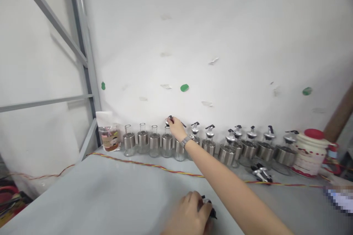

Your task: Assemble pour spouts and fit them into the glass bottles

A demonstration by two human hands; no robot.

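My right hand (176, 129), with a watch on its wrist, pinches a silver-and-black pour spout (167, 121) right at the neck of a glass bottle with a steel sleeve (167, 140). Whether the spout is seated in the neck I cannot tell. Low in the view, my left hand (190, 214) is closed around black-and-silver pour spouts (211, 211), partly hidden by its fingers. Left of the right hand stand open-necked bottles (129, 140). To its right, several bottles (209, 147) carry spouts with black levers.
Loose pour spouts (261, 173) lie before the right-hand bottles. A cream jar with a red lid (309, 154) stands at the right end, a plastic cup (109, 138) at the left. A twisted red-yellow cord (154, 165) crosses the grey table (116, 198). A white wall rises behind.
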